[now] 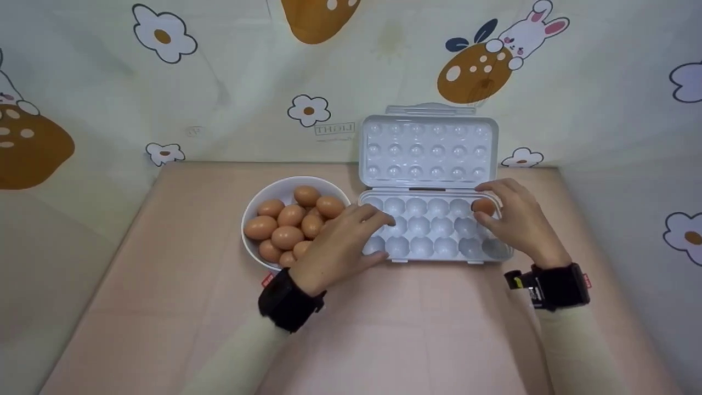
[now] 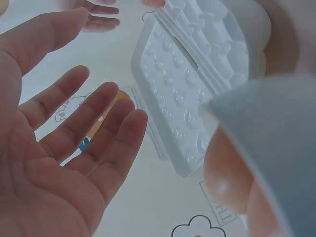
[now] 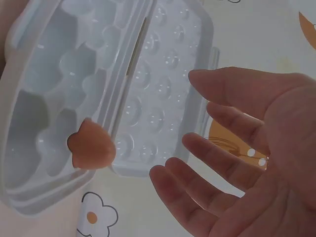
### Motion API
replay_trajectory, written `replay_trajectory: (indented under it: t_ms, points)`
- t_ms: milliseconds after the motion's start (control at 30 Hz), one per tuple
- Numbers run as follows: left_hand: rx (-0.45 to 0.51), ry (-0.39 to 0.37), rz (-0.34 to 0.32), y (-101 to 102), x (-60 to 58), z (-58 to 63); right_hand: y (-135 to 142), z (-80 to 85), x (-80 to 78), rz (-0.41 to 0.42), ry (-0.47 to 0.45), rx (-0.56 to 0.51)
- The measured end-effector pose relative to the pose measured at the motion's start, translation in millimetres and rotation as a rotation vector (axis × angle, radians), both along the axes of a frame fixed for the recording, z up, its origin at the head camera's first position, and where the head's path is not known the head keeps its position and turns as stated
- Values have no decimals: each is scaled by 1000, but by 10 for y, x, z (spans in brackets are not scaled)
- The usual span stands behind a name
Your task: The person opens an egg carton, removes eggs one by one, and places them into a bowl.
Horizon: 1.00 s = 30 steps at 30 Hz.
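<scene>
A single brown egg (image 1: 483,206) sits in the back right hollow of a white plastic egg box (image 1: 420,226), whose lid (image 1: 428,151) stands raised at the back. My right hand (image 1: 518,222) is beside that egg. In the right wrist view its fingers are spread and apart from the egg (image 3: 94,145). Between the bowl and the box hovers my left hand (image 1: 340,241), with loosely bent, parted fingers; the left wrist view shows nothing in it. Several brown eggs (image 1: 287,237) are piled in a white bowl (image 1: 282,191), partly hidden by my left hand.
Bowl and box stand side by side towards the back of a table with a pinkish cover (image 1: 384,329). A pale cloth (image 1: 236,82) printed with flowers and rabbits hangs behind and at both sides. The raised lid is near this cloth.
</scene>
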<state>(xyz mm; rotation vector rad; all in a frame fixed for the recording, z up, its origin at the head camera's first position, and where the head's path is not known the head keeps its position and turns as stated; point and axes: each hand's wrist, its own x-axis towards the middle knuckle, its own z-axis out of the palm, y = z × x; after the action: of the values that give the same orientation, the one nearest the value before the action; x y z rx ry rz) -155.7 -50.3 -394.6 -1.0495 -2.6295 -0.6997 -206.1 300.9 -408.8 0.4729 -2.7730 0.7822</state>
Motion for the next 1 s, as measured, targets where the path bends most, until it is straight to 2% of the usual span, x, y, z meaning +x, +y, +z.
replay_trajectory:
  t_ms: [167, 267, 500, 600, 1000]
  points:
    - [37, -26, 4, 91, 29, -89, 86, -43, -143, 30, -19, 65]
    - [65, -14, 9, 133, 37, -158, 116, -95, -228, 51, -50, 103]
    - [86, -27, 24, 189, 54, -277, 132, -161, -353, 30, -217, 163]
    - [90, -39, 23, 206, 50, -315, 136, -174, -382, 23, -258, 176]
    - [81, -52, 12, 237, 18, -398, 147, -297, -474, 59, -223, 218]
